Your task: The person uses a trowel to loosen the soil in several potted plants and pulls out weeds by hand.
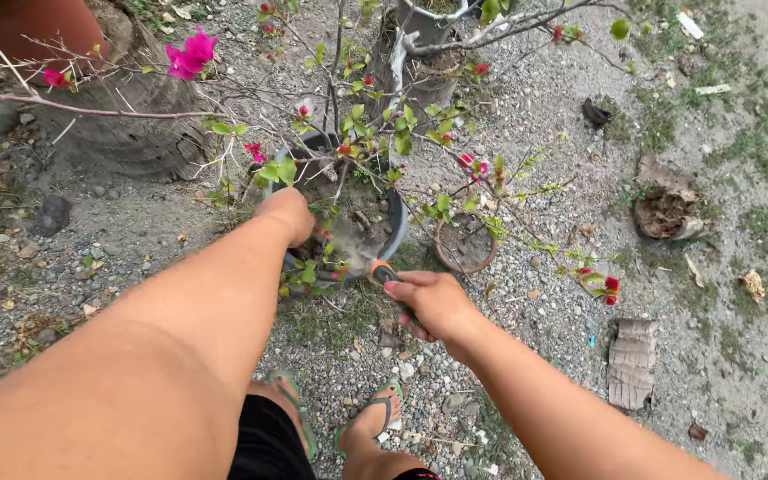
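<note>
A grey round pot (396, 220) holds soil and a thorny shrub with green leaves and pink flowers (190, 53). My left hand (288, 213) reaches into the pot at its left rim, fingers curled down among the leaves; what they grip is hidden. My right hand (433, 302) is closed around a tool with an orange and grey handle (383, 272), held at the pot's near rim with the working end toward the soil.
A small brown pot (465, 244) stands right of the grey one. A thick tree trunk (126, 116) rises at left, another pot (428, 53) behind. Gravel, stones and dry bark pieces (633, 360) cover the ground. My sandalled feet (375, 418) stand below.
</note>
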